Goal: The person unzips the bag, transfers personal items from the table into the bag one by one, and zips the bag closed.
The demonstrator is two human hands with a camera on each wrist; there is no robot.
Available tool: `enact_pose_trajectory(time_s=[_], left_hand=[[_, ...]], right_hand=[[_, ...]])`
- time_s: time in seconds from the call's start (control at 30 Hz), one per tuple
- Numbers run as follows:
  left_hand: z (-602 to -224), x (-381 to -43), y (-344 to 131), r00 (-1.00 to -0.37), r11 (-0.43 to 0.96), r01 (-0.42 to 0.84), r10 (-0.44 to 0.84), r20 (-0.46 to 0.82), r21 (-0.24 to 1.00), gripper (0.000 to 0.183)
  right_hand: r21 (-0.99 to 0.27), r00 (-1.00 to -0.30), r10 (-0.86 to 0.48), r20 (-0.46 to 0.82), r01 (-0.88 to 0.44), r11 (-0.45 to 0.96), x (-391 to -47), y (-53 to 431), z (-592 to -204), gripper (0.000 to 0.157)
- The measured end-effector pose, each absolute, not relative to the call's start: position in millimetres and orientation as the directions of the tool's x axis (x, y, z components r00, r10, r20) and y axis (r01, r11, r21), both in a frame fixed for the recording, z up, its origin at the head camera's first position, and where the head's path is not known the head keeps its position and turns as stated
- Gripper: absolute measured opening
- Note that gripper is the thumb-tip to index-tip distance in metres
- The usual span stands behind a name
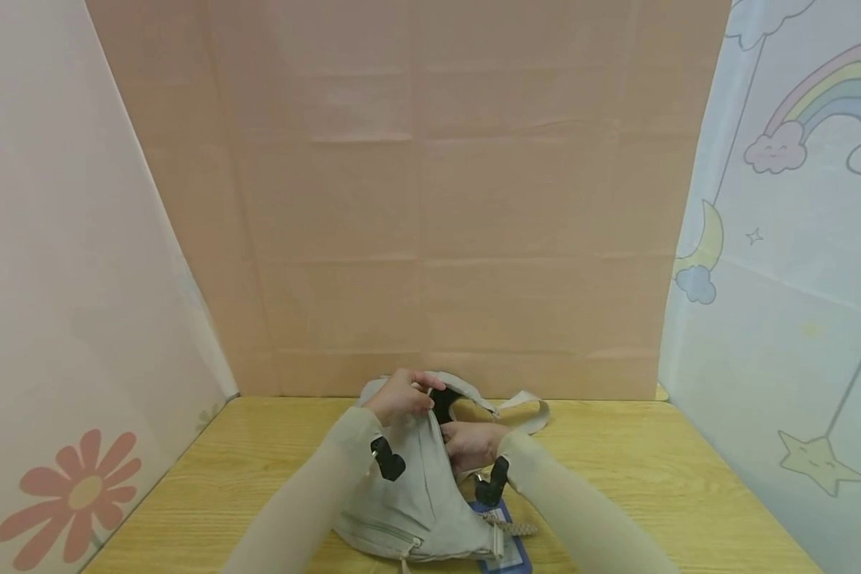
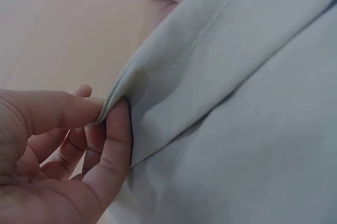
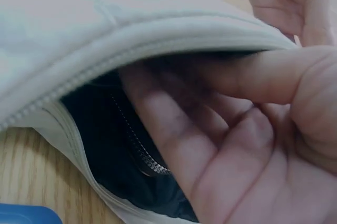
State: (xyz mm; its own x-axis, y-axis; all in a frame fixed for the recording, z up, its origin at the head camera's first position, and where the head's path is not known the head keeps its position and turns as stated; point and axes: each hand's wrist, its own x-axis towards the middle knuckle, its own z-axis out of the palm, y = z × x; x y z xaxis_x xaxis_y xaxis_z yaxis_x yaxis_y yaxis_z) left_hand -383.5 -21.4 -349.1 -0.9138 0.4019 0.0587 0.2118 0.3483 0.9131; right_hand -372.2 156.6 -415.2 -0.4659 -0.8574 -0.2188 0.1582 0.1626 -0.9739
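Note:
A light grey zippered bag with a strap lies on the table, its main zip undone. My left hand pinches the fabric edge of the bag between thumb and fingers. Into the mouth of the bag reaches my right hand. In the right wrist view the fingers of that hand extend under the zipped edge, and the fingertips are lost in shadow. The dark lining shows there, with an inner zip beside the fingers. Nothing held by the right hand is visible.
A blue-framed card holder lies by the bag's lower right, partly under a braided cord. The bag's strap loops on the wooden table behind. A brown panel stands at the back, with pale patterned walls on both sides.

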Motion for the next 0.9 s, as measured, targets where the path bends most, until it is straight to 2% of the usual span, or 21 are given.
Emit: enact_pose_trajectory(time_s=[0.13, 0.3, 0.4, 0.7, 0.9], left_hand=[[-351, -385, -22, -0.912, 0.344, 0.207, 0.406, 0.054, 0.916, 0.033], [-353, -384, -21, -0.913, 0.344, 0.200, 0.405, 0.047, 0.917, 0.033], [-353, -384, -21, -0.912, 0.347, 0.209, 0.406, 0.054, 0.914, 0.034], [-355, -389, -23, -0.910, 0.335, 0.217, 0.410, 0.065, 0.917, 0.035], [-357, -391, -23, -0.909, 0.326, 0.217, 0.412, 0.069, 0.920, 0.035]], right_hand=[[-0.979, -0.454, -0.869, -0.199, 0.129, 0.156, -375, 168, -416, 0.044], [-0.981, -0.565, -0.803, -0.192, 0.101, 0.163, -372, 194, -407, 0.053], [-0.988, -0.615, -0.774, -0.153, 0.076, 0.135, -368, 213, -399, 0.052], [-0.999, -0.628, -0.777, -0.039, 0.044, 0.015, -358, 259, -385, 0.044], [-0.997, -0.664, -0.745, -0.061, 0.076, 0.013, -350, 275, -397, 0.039]])
